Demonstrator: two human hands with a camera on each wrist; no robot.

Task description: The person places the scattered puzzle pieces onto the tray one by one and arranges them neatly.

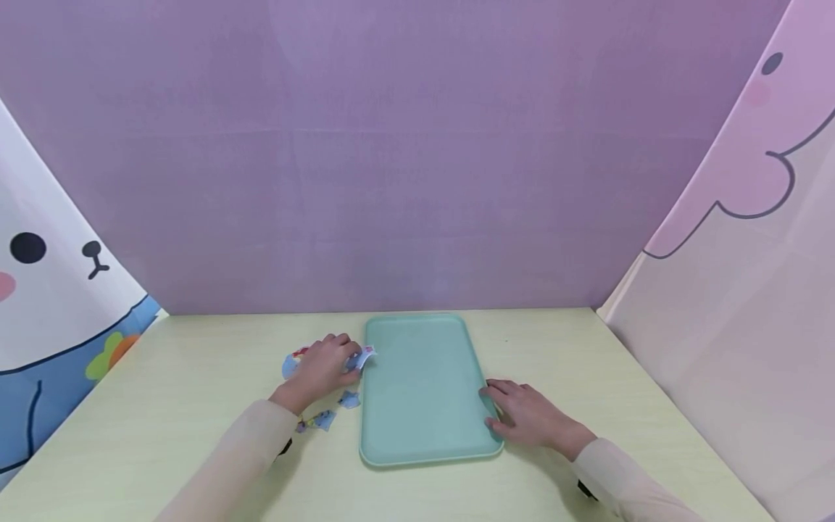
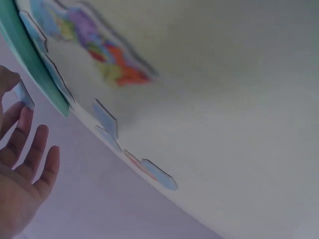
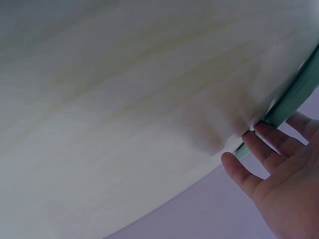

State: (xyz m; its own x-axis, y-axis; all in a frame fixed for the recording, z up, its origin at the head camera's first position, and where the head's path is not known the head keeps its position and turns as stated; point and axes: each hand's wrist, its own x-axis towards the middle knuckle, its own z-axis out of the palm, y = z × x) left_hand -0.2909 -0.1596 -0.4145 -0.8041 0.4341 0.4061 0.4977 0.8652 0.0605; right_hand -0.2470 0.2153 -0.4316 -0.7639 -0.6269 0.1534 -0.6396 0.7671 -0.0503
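Observation:
Over the left rim of a pale green tray (image 1: 424,395), my left hand (image 1: 324,368) pinches a light-blue jigsaw puzzle piece (image 1: 367,354) between thumb and fingers. The left wrist view shows the held piece (image 2: 24,94) tilted, the other fingers spread. My right hand (image 1: 531,415) rests against the tray's right rim, its fingers fairly straight. From the right wrist, the fingertips (image 3: 249,139) touch the tray's green edge (image 3: 294,97). Left of the tray lie a loose blue piece (image 1: 349,399) and a patterned cluster (image 1: 322,419); the left hand partly hides others.
The tray lies flat on a pale wooden table (image 1: 222,377). A purple cloth (image 1: 417,159) stands along the far edge. Printed cloths with cartoon figures hang at the left (image 1: 52,312) and right (image 1: 737,290). Several puzzle pieces (image 2: 159,174) are spread on the table by the left hand.

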